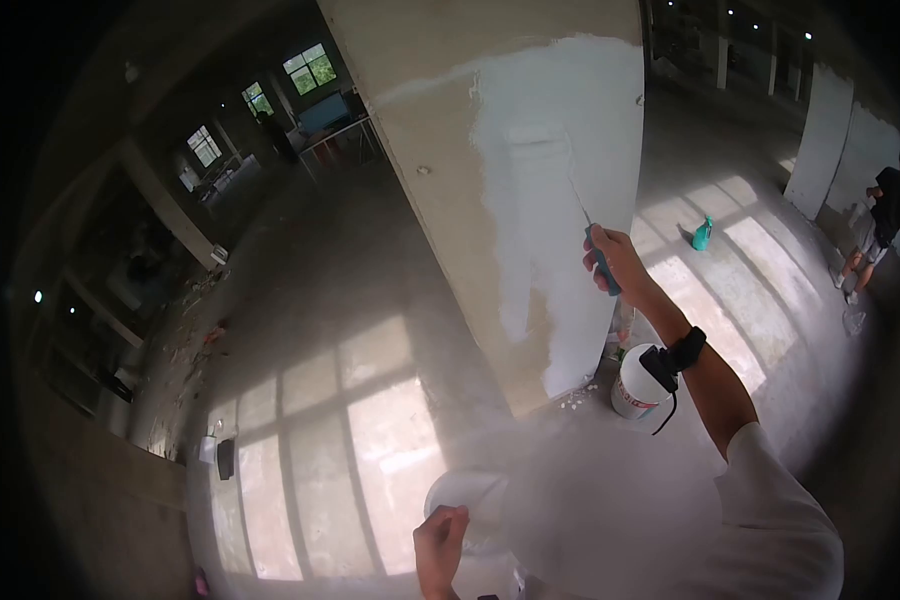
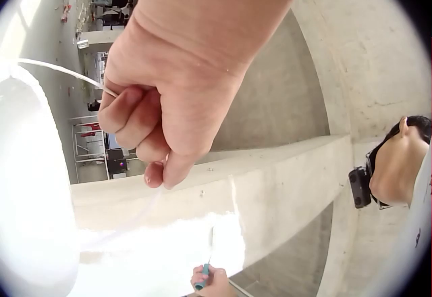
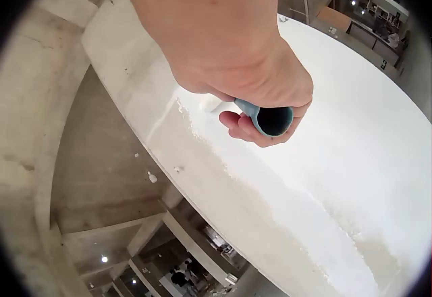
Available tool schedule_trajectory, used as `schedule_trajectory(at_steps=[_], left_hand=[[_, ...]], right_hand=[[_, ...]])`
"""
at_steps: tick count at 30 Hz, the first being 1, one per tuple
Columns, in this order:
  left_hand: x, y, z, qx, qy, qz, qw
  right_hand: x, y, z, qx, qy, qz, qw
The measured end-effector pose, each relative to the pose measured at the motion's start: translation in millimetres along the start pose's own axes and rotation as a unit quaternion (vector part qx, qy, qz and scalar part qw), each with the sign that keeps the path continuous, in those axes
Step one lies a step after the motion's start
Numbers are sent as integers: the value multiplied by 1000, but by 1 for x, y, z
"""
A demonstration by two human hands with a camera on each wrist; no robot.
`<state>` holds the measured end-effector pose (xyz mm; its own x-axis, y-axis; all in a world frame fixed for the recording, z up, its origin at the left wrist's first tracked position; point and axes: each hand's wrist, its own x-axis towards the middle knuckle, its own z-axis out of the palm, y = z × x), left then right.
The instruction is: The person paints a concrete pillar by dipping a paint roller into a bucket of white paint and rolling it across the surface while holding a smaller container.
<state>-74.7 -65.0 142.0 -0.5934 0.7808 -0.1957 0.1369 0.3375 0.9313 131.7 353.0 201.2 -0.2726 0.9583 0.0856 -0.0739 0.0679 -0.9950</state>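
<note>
My right hand (image 1: 615,262) grips the blue-green handle of a paint roller (image 1: 607,272). In the head view its thin metal rod runs up to a roller head (image 1: 538,142) against the pillar (image 1: 420,110), inside a broad patch of wet white paint (image 1: 530,90). The right wrist view shows the handle's hollow end (image 3: 273,121) poking out of my fist. Low down, my left hand (image 1: 440,545) curls its fingers round the thin white bail (image 2: 64,69) of a white bucket (image 2: 34,175). The bucket hangs beside that hand; its contents are washed out by glare.
A second white bucket (image 1: 635,388) stands on the floor by the pillar's foot. Further right are a green spray bottle (image 1: 702,236) and another person (image 1: 890,205) at a wall. Rubble (image 1: 195,330) lies along the left side. Bare tan wall (image 1: 425,210) borders the paint.
</note>
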Motion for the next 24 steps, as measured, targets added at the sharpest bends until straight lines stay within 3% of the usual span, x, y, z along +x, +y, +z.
schedule_trajectory(at_steps=[3, 8, 13, 19, 24], left_hand=[[1, -8, -3, 3, -9, 9, 1000], [-3, -7, -11, -3, -3, -8, 1000], [5, -11, -13, 6, 3, 3, 1000], [28, -2, 0, 83, -3, -81, 993], [52, 14, 23, 120, 3, -119, 986]], right_hand=[[2, -13, 4, 20, 0, 19, 1000], [13, 40, 17, -1, 39, 101, 994], [9, 136, 16, -86, 90, 111, 986], [-8, 264, 13, -252, 101, 92, 958], [-34, 324, 10, -300, 64, 173, 936]])
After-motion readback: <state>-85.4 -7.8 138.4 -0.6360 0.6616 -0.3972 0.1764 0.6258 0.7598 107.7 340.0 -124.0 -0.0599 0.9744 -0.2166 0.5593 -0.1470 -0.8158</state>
